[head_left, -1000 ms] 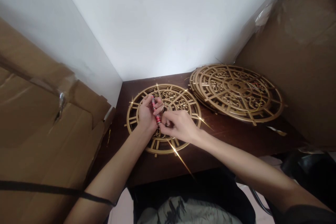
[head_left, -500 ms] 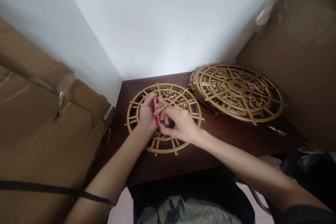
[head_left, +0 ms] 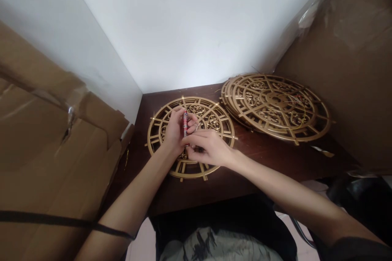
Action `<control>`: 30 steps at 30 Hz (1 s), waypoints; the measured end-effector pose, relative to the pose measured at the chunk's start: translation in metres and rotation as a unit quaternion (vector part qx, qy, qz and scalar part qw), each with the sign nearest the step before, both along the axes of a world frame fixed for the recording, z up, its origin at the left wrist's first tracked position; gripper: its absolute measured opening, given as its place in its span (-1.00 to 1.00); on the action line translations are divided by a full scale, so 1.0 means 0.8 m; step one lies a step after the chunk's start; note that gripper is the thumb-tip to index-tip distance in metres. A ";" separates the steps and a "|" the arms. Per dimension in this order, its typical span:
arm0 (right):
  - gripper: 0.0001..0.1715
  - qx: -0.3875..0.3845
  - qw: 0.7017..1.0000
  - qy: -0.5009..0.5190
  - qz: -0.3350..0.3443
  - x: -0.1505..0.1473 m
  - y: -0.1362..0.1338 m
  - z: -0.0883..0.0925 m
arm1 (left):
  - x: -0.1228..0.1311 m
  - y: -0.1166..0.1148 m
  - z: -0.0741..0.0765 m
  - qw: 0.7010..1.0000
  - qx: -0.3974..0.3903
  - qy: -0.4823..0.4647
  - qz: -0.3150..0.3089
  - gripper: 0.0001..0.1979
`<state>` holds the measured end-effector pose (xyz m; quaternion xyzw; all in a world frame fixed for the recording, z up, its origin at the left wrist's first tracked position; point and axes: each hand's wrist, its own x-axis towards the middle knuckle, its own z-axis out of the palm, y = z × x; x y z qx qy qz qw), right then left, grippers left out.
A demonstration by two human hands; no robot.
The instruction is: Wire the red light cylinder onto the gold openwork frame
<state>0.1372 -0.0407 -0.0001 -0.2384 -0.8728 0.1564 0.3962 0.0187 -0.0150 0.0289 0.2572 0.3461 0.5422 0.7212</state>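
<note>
My left hand (head_left: 176, 132) is closed around a slim red cylinder with silver bands, which looks like a red battery (head_left: 185, 120), held nearly upright in my view. The fingers of my right hand (head_left: 210, 147) pinch at its lower end and cover that part. Whether a second piece sits in the left palm is hidden. Both hands are over a round gold openwork frame (head_left: 228, 132) with scrollwork inside, lying on the dark wooden table (head_left: 214, 187).
More gold round frames (head_left: 320, 128) are stacked at the right, with thin yellow and red wires on top. Beside them lies a small flat tool like a brush (head_left: 323, 151). Cardboard boxes stand at the left (head_left: 45, 151) and right (head_left: 339, 73). A white wall (head_left: 199, 28) closes the back.
The red battery has turned more upright and shifted slightly right. My right fingers have moved a little left and now cover its lower end. The frames have stayed put.
</note>
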 end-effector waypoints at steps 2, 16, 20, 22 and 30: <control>-0.76 0.013 1.000 0.007 0.000 0.000 0.000 0.000 | 0.000 -0.001 -0.002 1.000 0.028 0.013 0.007 -0.89; -0.77 0.031 0.999 0.026 0.006 0.002 0.002 -0.004 | 0.001 0.001 -0.001 1.000 0.012 0.019 0.010 -0.89; -0.78 0.031 0.999 0.022 0.013 0.002 0.002 -0.004 | 0.001 0.001 -0.001 1.000 -0.003 0.017 0.004 -0.87; -0.78 0.029 0.999 0.024 0.013 0.002 0.002 -0.003 | 0.001 0.001 0.000 1.000 -0.014 0.016 0.001 -0.85; -0.78 0.013 0.998 0.053 0.039 0.003 0.000 0.006 | -0.009 0.008 -0.004 0.996 -0.079 -0.033 -0.027 -0.67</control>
